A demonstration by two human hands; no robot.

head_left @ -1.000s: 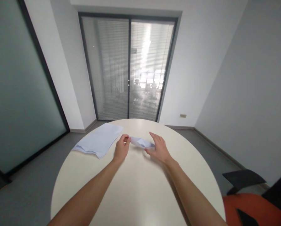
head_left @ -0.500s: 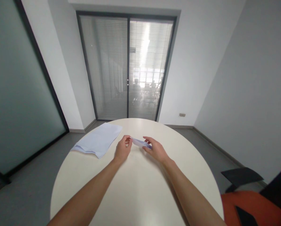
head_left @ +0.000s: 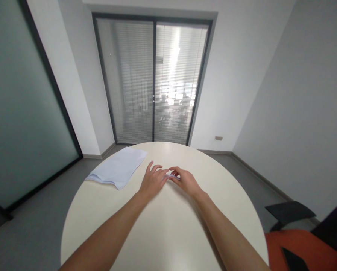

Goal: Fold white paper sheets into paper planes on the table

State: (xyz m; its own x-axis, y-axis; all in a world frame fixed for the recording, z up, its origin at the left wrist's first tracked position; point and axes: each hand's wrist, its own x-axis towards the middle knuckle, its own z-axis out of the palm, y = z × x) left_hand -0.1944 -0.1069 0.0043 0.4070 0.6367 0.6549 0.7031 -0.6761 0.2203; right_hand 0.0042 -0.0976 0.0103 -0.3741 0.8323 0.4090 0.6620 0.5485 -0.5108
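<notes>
Paper strip (head_left: pixel 172 175), thin, pale and folded narrow, sits between the fingers of both hands, right of the flat, layered paper stack (head_left: pixel 119 165) on the smooth, round bench (head_left: pixel 168 229). The right hand (head_left: pixel 187 182), farther from the stack, pinches it; the left hand (head_left: pixel 154 181), nearer, meets its end, outer fingers spread, pinch impossible to tell.

With my right hand (head_left: pixel 186 182) I am pinching one end of a folded paper (head_left: pixel 172 175); my left hand (head_left: pixel 154 181) is gripping the other. White paper sheets (head_left: pixel 119 167) are lying left of my grip, a round table (head_left: pixel 168 226) is extending beneath, and an orange-seated chair (head_left: pixel 295 246) is standing well right.
</notes>
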